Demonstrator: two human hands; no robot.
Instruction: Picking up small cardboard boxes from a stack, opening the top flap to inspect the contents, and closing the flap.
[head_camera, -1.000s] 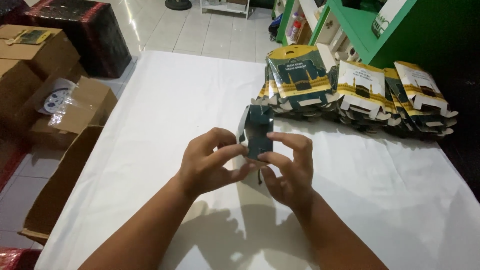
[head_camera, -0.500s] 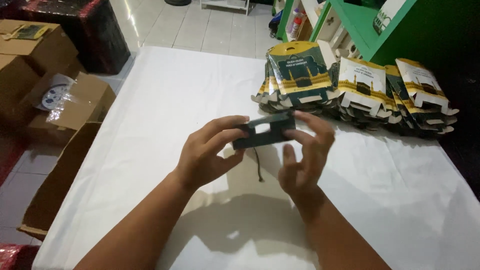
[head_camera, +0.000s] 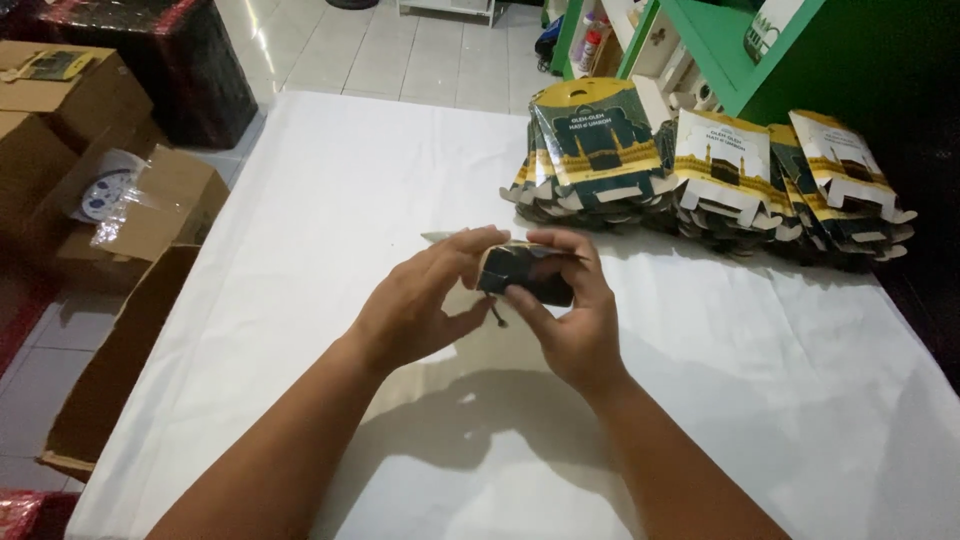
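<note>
1. One small dark carton (head_camera: 527, 272) sits gripped between both hands, held just above the white table (head_camera: 300, 220) near its middle.
2. The left hand (head_camera: 420, 305) pinches the carton's left end, fingers curled over the top, forearm angled in from the lower left.
3. The right hand (head_camera: 570, 320) cups its right side, thumb underneath, fingers over the top edge.
4. Flat packs (head_camera: 700, 165) lie fanned along the table's far edge; cardboard boxes (head_camera: 90, 160) stand on the floor at left.
</note>
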